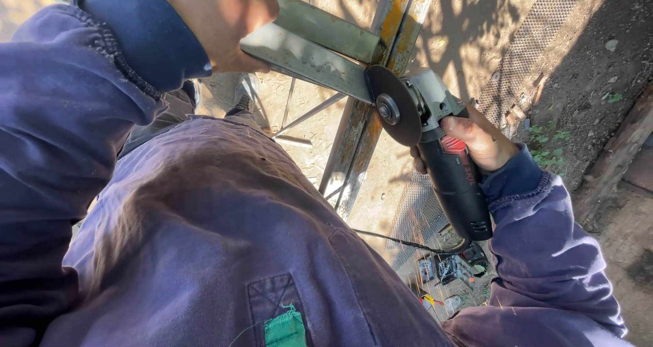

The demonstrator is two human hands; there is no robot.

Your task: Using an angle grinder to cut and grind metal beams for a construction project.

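Note:
My left hand (221, 17) at the top grips a grey steel angle bar (309, 55) that juts out from a rusty, yellow-stained metal frame (381, 82). My right hand (479, 140) holds a black angle grinder (452, 174) by its body. Its dark cutting disc (393, 106) touches the end of the angle bar where it meets the frame. Both arms wear dark blue work sleeves, and the blue jacket fills the lower left.
Sandy ground lies far below. A metal mesh panel (544, 34) leans at the upper right, next to a timber (615, 153). The grinder's black cable (401, 241) hangs down toward tools and clutter (449, 269) on the ground.

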